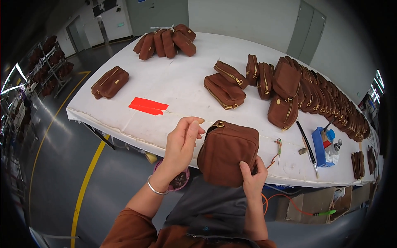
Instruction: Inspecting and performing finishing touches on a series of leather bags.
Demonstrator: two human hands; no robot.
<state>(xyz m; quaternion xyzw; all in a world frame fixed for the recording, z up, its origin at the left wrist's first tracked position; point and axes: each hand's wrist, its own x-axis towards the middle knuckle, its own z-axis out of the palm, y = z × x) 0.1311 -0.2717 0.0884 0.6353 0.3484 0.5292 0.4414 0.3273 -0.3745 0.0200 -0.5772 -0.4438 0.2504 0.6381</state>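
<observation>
A: What do you see in the head view?
B: I see a brown pouch in front of the person, at the near edge of the white table. I cannot tell whether it touches the table.
A: How is it held?
B: The right hand grips its lower right corner, with the thumb on the front face and the other fingers partly hidden behind.
A: And the left hand?
B: It is raised just beside the upper left of the pouch, near the metal ring. Its fingers are curled toward the thumb; whether they pinch something, I cannot tell.
A: What lies around?
B: A red patch is on the table, to the left. To the right there are a green-handled tool, a black stick and a blue box. Behind the box, many similar pouches stand in a long row.
</observation>
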